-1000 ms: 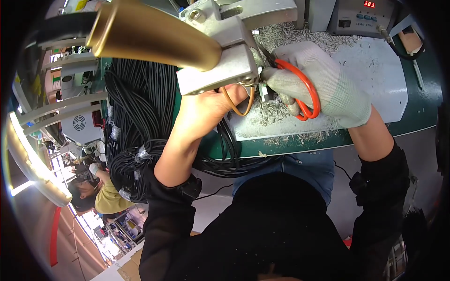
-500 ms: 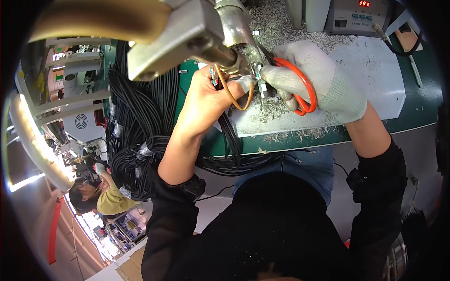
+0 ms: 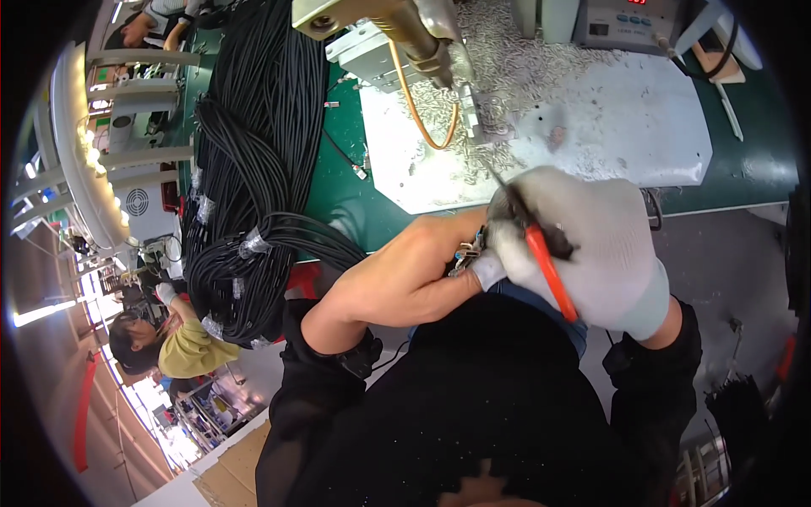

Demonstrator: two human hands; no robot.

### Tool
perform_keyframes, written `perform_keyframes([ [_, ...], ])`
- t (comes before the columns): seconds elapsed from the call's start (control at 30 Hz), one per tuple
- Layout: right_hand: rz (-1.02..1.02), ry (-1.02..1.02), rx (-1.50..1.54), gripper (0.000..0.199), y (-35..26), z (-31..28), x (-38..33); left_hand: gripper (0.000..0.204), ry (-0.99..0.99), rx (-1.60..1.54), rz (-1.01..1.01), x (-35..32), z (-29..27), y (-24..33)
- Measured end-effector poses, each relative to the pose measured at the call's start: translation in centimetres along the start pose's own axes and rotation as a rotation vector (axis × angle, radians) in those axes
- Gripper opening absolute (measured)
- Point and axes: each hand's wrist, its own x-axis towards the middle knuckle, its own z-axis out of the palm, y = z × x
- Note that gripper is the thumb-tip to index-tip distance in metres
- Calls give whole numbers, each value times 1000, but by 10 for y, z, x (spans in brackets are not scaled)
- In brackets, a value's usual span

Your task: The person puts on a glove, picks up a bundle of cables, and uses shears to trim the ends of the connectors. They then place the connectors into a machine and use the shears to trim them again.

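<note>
My left hand is low in front of the table edge, its fingers closed on a bunch of small metal cable connectors. A white cover sits on one of its fingertips. Against it presses my right hand, in a pale knit glove, gripping red-handled scissors whose dark, blurred tip points up toward the table. The glove hides part of the connectors and of the left fingers. Beyond the hands stands a metal press head with an orange tube hanging from it, above a small metal die.
Many small metal scraps lie around the press on a white sheet. Thick bundles of black cable run along the left of the green table. A control box stands at the back right. Another person is at far left.
Both hands have come away from the press toward my body, the scissors and connectors with them. The view has shifted, so the die is now uncovered.
</note>
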Motion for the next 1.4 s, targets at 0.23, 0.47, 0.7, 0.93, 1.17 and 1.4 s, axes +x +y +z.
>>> perform_keyframes([
  [0.23,281,46,242,15,4,-4,-22,22,165,-83,123,2,26,2],
  [0.47,585,-166,808,17,8,-19,-30,16,224,339,593,5,23,-12],
  [0.7,618,-437,1156,11,19,-9,-39,20,134,-236,433,1,37,-7],
  [0.93,-227,410,-354,28,9,9,-27,17,488,-478,-13,3,39,5],
  [1.17,-84,201,-368,24,3,16,-38,20,581,-300,42,2,37,-4],
  [1.4,116,96,137,14,6,21,-45,21,581,173,341,3,43,-13],
])
